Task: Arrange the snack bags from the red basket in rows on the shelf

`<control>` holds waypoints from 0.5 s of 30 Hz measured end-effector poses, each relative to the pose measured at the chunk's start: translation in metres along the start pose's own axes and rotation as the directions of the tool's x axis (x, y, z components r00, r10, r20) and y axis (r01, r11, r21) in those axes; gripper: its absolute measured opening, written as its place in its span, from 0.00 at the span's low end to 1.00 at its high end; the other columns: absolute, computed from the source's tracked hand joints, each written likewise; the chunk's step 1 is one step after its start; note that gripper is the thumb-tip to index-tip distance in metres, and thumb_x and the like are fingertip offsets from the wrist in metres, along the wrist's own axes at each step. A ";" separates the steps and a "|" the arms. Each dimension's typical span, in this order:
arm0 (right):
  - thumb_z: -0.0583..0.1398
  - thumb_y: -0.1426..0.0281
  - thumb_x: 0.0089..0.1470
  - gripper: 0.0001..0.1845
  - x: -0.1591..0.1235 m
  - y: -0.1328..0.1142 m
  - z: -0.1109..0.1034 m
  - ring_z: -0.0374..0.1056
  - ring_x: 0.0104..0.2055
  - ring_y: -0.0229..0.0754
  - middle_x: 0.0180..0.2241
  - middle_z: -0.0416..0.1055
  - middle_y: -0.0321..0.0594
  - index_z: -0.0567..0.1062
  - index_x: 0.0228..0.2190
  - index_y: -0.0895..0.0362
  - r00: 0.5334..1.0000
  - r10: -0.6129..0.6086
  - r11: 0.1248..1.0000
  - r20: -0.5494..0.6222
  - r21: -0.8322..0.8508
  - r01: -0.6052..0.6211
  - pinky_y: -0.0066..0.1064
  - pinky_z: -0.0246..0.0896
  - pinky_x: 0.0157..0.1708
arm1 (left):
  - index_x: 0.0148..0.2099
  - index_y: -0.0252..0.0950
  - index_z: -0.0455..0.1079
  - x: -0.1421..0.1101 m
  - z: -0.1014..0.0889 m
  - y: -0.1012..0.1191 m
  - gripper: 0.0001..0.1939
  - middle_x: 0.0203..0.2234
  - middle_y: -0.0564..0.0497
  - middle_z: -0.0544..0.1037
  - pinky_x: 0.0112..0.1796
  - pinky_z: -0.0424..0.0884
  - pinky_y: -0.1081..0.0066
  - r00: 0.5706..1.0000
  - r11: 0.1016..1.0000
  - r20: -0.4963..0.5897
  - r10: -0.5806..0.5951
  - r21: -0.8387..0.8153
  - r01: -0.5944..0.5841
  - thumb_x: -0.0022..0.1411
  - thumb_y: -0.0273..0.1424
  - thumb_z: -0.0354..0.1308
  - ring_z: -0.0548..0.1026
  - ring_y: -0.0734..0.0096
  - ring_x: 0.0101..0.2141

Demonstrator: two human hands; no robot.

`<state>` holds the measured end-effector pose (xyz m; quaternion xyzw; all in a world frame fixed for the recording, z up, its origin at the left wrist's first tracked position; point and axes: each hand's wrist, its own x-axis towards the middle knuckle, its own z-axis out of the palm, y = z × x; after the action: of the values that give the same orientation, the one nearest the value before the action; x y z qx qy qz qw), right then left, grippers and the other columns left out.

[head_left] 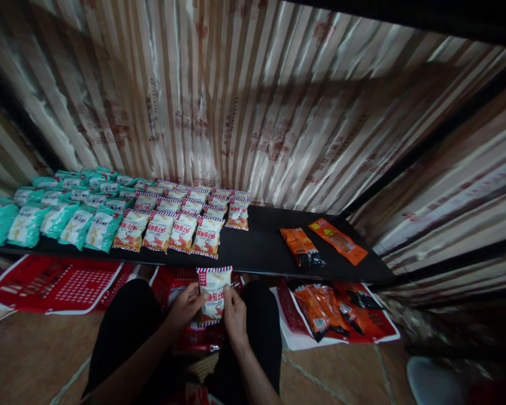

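Between my two hands is a white and orange snack bag (214, 292) with a striped edge, held upright in front of the shelf. My left hand (188, 306) grips its left side, and my right hand (235, 315) pinches its right side. Just beyond, several matching snack bags (183, 229) stand in rows on the black shelf (257, 242). A red basket (175, 277) sits between my knees, partly hidden by my hands and the bag.
Teal snack bags (69, 225) fill the shelf's left end. Toward the right lie an orange and black packet (300, 246) and a flat orange packet (338, 241). Below are a red basket (61, 284) at left and another basket (390, 332) with orange packets at right. A curtain (185, 84) hangs behind.
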<state>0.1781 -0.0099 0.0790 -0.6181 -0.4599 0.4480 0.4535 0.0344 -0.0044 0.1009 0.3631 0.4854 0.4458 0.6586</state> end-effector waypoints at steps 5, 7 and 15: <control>0.50 0.45 0.49 0.31 0.004 -0.003 -0.003 0.68 0.29 0.43 0.25 0.74 0.40 0.76 0.28 0.58 1.000 0.012 0.999 -0.015 0.039 -0.012 0.29 0.62 0.29 | 0.39 0.34 0.67 0.006 0.014 -0.008 0.24 0.38 0.42 0.78 0.40 0.72 0.62 0.999 0.999 -0.022 0.025 -0.048 -0.026 0.41 0.41 0.66 0.76 0.57 0.39; 0.50 0.45 0.49 0.30 0.005 -0.006 -0.005 0.68 0.29 0.43 0.25 0.74 0.40 0.76 0.29 0.58 0.999 0.034 0.997 -0.004 0.068 -0.033 0.29 0.62 0.29 | 0.38 0.34 0.66 0.009 0.019 -0.006 0.24 0.37 0.43 0.78 0.40 0.72 0.62 0.999 0.997 -0.035 0.040 -0.062 -0.042 0.41 0.41 0.66 0.77 0.57 0.38; 0.55 0.49 0.48 0.26 0.006 -0.025 -0.020 0.69 0.32 0.42 0.31 0.75 0.40 0.74 0.36 0.59 0.988 0.054 0.963 0.142 0.256 -0.090 0.30 0.63 0.32 | 0.40 0.34 0.66 0.024 0.029 0.003 0.24 0.35 0.46 0.79 0.40 0.72 0.64 0.993 0.995 -0.056 0.102 0.004 -0.102 0.45 0.44 0.63 0.77 0.61 0.37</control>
<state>0.1941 -0.0029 0.1067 -0.5376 -0.4034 0.5614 0.4827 0.0649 0.0178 0.1035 0.3750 0.4846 0.4886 0.6211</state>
